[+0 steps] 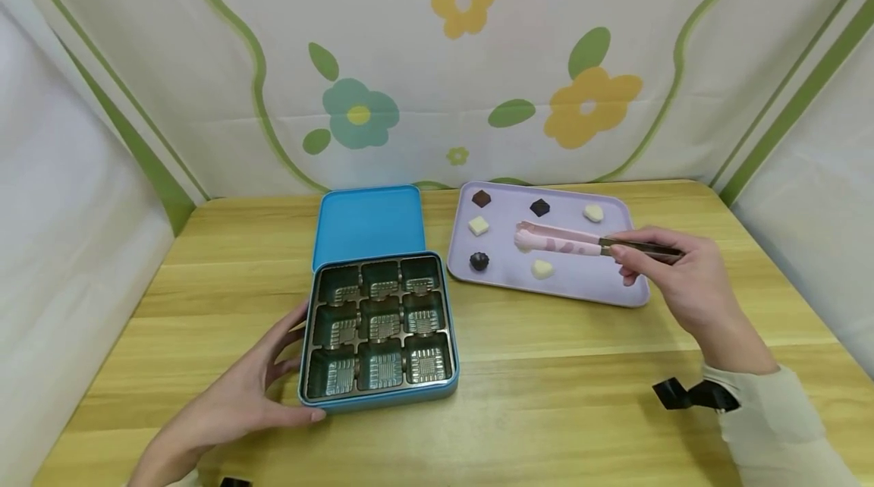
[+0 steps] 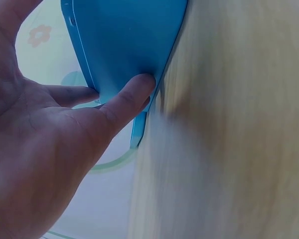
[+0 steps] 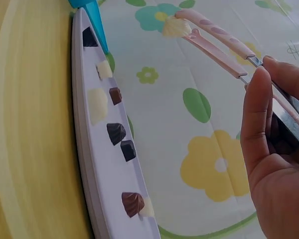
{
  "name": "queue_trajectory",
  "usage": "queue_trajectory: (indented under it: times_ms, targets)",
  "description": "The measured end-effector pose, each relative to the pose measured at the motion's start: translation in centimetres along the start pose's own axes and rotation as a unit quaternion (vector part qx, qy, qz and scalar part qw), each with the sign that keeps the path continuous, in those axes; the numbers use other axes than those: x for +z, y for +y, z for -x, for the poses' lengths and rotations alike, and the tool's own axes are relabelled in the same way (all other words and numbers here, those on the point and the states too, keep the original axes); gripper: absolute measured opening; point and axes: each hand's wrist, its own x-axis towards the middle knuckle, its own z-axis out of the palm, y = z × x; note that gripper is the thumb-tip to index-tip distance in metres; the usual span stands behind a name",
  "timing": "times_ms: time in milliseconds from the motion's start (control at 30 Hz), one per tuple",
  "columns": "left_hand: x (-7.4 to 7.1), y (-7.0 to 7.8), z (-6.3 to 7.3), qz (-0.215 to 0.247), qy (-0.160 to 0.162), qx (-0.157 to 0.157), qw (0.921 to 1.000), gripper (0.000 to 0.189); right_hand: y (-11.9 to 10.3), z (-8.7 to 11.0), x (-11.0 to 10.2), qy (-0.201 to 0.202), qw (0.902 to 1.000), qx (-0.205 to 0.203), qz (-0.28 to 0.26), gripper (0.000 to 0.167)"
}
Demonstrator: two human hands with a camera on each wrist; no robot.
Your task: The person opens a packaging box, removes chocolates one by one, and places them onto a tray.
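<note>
My right hand (image 1: 696, 282) holds slim tongs (image 1: 580, 243) with pink paw-shaped tips and metal handles. Between those tips is a cream-coloured shell-like chocolate (image 3: 177, 26), raised above the lilac tray (image 1: 608, 286). My left hand (image 1: 239, 388) grips the near left corner of a blue tin (image 1: 410, 397), thumb at the front and fingers along the left side. A dark brown insert (image 1: 362, 343) fills the tin, with three rows of three bare compartments. In the left wrist view the thumb (image 2: 134, 92) presses on the tin's blue wall.
Several chocolates lie spread on the tray, among them a white square (image 1: 479, 225), a dark round one (image 1: 479, 261) and a white heart (image 1: 542, 268). The blue lid (image 1: 372, 220) lies behind the tin. A flowered cloth (image 1: 423, 54) hangs along the table's back edge.
</note>
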Motion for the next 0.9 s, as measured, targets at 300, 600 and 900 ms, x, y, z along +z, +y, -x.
queue_trajectory:
  times_ms: [300,600,900]
  targets:
    - [0.0,0.1,0.0,-0.003,-0.004,0.014,0.9999,0.131,1.2,1.1,-2.4,0.020,0.9996,0.015,0.012,0.016]
    - [-0.1,0.2,0.0,-0.002,-0.006,0.004,1.0000,0.131,3.0,2.0,-5.4,0.041,0.9986,0.032,0.005,0.016]
    - [0.0,0.3,0.0,-0.002,-0.005,-0.002,1.0000,0.131,4.7,2.4,-8.0,0.060,0.9965,0.057,0.011,0.018]
